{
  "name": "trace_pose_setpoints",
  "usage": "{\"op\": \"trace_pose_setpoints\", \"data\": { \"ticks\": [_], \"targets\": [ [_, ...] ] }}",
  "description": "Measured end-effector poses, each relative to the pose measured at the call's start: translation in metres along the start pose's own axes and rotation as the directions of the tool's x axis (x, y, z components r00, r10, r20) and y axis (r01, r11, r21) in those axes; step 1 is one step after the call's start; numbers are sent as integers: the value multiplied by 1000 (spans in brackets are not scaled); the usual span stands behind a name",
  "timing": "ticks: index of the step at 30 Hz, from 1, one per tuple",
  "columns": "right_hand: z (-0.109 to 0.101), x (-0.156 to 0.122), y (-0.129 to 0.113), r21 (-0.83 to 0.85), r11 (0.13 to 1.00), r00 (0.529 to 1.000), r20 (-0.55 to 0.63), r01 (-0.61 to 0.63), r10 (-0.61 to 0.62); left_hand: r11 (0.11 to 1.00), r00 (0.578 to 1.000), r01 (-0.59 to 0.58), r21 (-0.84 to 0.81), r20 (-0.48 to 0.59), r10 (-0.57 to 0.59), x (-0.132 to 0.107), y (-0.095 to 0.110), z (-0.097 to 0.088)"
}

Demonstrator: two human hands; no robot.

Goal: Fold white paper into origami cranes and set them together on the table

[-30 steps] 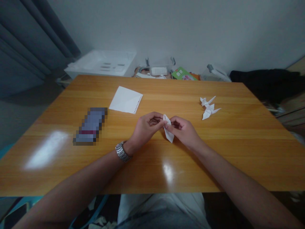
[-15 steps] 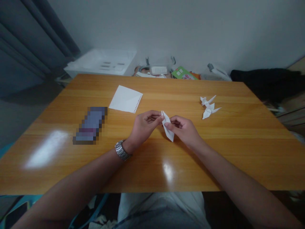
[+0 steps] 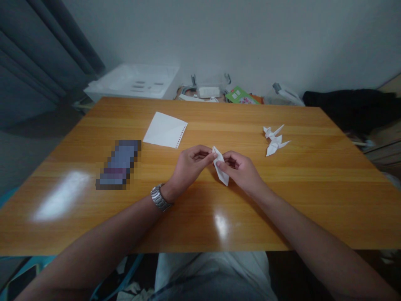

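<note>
A small folded white paper point(image 3: 223, 174), long and pointed, is held just above the middle of the table. My left hand point(image 3: 194, 164) pinches its upper left edge between thumb and fingers. From the other side my right hand point(image 3: 240, 168) grips the same piece, its thumb pressed on the front face. The fingertips behind the paper are partly hidden. To the right lie white folded paper cranes point(image 3: 274, 141), close together. A flat white sheet point(image 3: 165, 130) with a perforated right edge rests beyond my left hand.
A blurred-out phone-like object point(image 3: 119, 165) lies on the wooden table point(image 3: 313, 200) at left. Behind the far edge stand a white plastic bin point(image 3: 140, 81), a green booklet point(image 3: 241, 96) and a white power strip point(image 3: 209, 92). Dark cloth point(image 3: 351, 108) lies at far right.
The folded paper is turned very slightly between my fingers. Both hands keep nearly the same place and grip.
</note>
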State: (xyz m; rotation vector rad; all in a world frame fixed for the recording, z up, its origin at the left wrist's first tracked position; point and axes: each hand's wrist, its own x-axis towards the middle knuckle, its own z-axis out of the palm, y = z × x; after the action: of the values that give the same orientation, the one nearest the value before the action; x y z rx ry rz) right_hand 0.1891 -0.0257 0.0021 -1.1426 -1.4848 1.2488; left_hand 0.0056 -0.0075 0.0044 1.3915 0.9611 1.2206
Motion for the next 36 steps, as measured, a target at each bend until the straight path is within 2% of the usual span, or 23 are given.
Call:
{"op": "trace_pose_setpoints", "data": {
  "ticks": [11, 25, 36],
  "targets": [
    [0, -1, 0, -41, 999, 1000, -12, 17, -17, 1000, 997, 19, -4, 68, -19, -1, 3, 0],
    [0, -1, 2, -28, 999, 999, -34, 36, -37, 999, 994, 39, 10, 100, -40, -2, 8, 1],
    [4, -4, -4, -24, 999, 999, -16, 47, -47, 994, 999, -29, 105, 29, 26, -4, 12, 2]
  ]
}}
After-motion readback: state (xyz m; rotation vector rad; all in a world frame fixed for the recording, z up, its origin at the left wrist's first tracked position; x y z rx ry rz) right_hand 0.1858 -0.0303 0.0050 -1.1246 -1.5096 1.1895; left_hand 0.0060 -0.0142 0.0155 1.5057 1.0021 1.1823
